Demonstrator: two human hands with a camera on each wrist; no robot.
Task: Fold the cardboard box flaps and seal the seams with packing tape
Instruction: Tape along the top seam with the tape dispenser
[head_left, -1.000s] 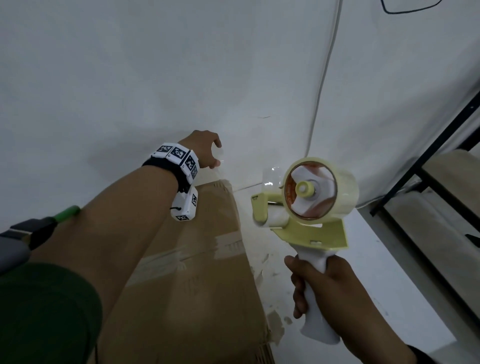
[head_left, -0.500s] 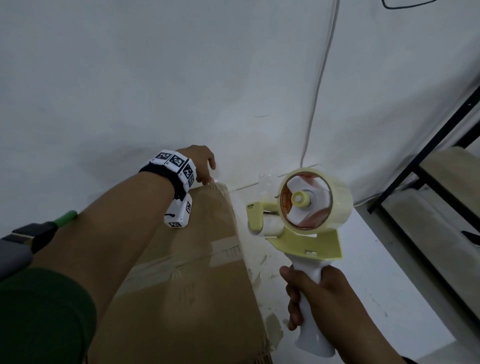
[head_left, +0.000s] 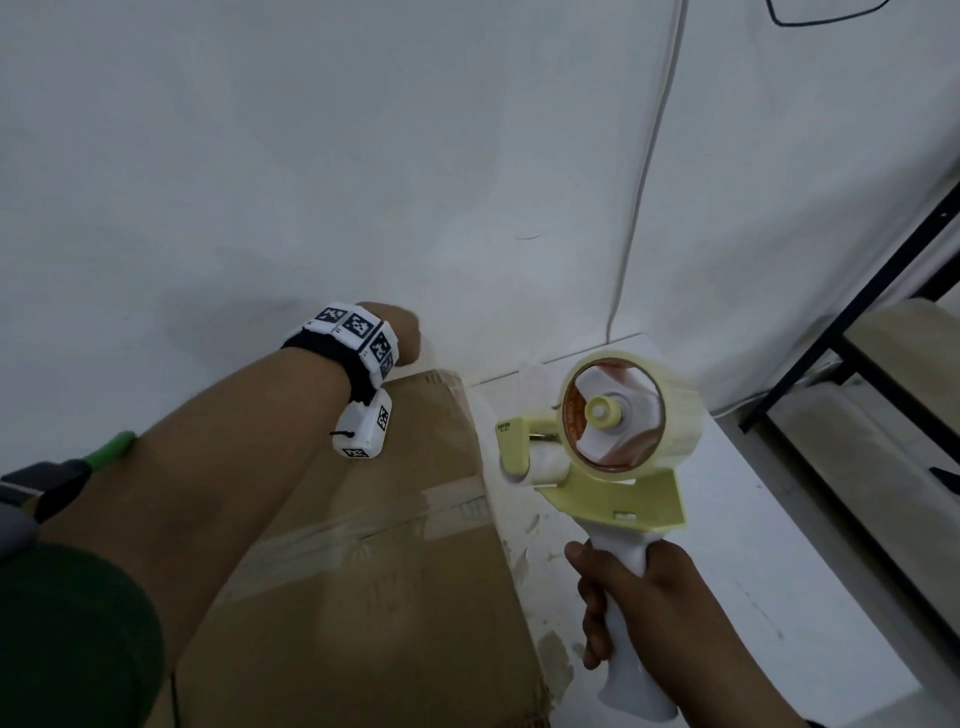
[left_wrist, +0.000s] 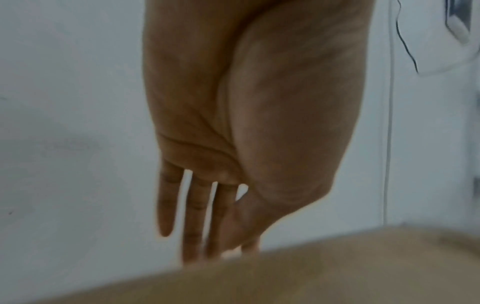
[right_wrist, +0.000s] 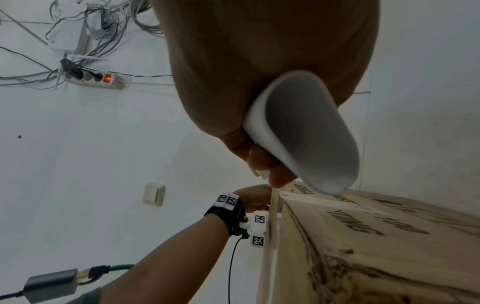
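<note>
A brown cardboard box (head_left: 395, 597) fills the lower middle of the head view, with a strip of clear tape (head_left: 363, 519) across its top. My left hand (head_left: 400, 338) is at the box's far edge. In the left wrist view its straight fingers (left_wrist: 193, 216) point down behind the box edge (left_wrist: 311, 273), which hides the tips. To the right of the box, my right hand (head_left: 639, 613) grips the white handle (right_wrist: 303, 131) of a yellow tape dispenser (head_left: 613, 493). The dispenser is upright with its tape roll (head_left: 623, 410) on top. My left hand (right_wrist: 255, 197) also shows at the box (right_wrist: 363, 257) corner.
A black metal shelf frame (head_left: 878, 322) with wooden boards stands at the right. A white cable (head_left: 641, 197) runs down the white wall. The white surface (head_left: 779, 571) lies right of the box. A power strip (right_wrist: 93, 79) with cables and a wall switch (right_wrist: 153, 194) are on the wall.
My left hand has dropped from just above the box's far corner to behind its far edge, and the fingers have gone out of the head view. The dispenser has stayed in about the same place.
</note>
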